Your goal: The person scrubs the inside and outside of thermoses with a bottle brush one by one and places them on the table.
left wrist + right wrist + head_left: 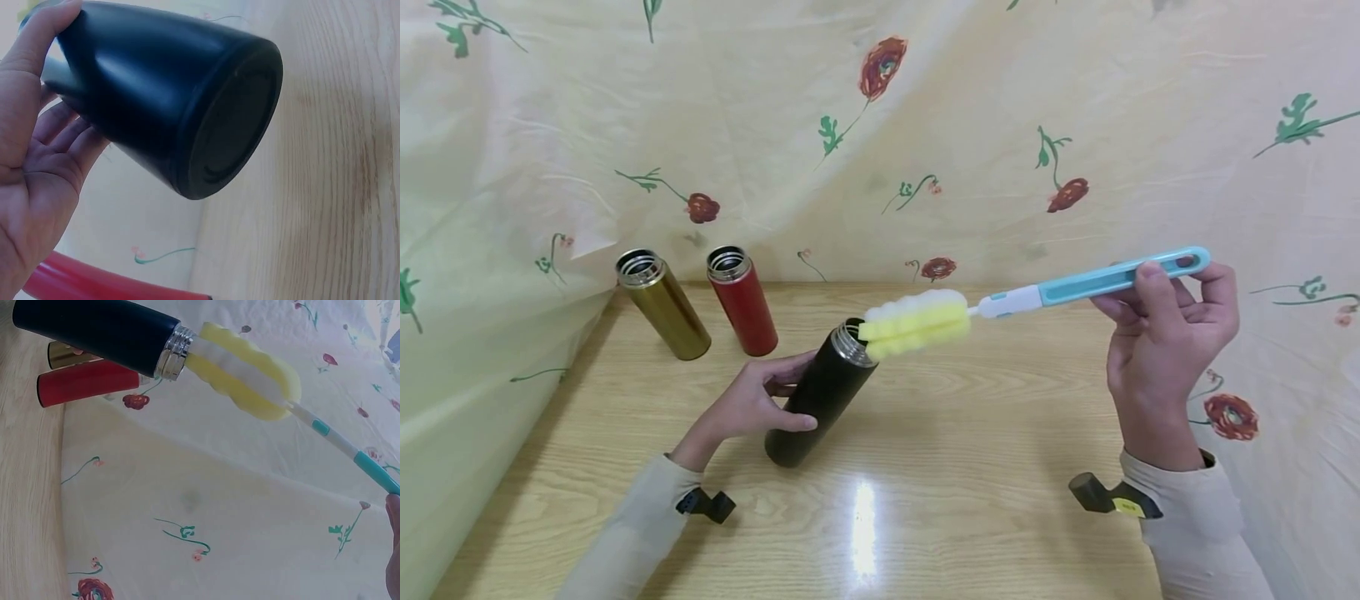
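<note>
My left hand (765, 398) grips a black vacuum flask (822, 400) around its body and holds it tilted, its lidless steel mouth toward the upper right. In the left wrist view the flask's base (234, 125) shows, raised off the table. My right hand (1172, 333) pinches the light blue handle of a bottle brush (1082, 287) between thumb and fingers. The brush's yellow and white sponge head (244, 372) has its tip at the flask's mouth (175, 353); most of the sponge is outside. Only a sliver of the right hand shows in the right wrist view.
A gold flask (664, 307) and a red flask (742, 302) stand without lids at the back left of the wooden table (970, 467). A flowered cloth (760, 108) hangs behind the table and along its sides.
</note>
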Demonstrator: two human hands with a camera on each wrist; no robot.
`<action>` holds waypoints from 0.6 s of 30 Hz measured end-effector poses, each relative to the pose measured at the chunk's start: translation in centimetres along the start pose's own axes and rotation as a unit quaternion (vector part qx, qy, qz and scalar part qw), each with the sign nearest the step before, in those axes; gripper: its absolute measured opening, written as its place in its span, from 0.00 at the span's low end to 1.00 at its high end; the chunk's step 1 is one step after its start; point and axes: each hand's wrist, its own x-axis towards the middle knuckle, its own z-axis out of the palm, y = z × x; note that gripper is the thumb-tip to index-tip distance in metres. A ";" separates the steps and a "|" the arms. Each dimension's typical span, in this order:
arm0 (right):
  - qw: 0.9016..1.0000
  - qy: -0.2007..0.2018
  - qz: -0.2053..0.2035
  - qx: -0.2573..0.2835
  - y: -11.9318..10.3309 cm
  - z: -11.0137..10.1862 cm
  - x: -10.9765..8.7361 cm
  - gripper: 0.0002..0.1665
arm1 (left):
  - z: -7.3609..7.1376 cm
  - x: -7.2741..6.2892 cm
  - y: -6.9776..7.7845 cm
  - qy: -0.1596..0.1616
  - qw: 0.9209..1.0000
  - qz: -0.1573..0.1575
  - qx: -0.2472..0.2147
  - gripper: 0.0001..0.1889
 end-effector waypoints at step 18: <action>0.999 0.043 0.009 0.028 1.0 0.2 -0.1 0.13 | 1.4 0.3 -0.4 0.037 0.991 -0.006 -0.129 0.42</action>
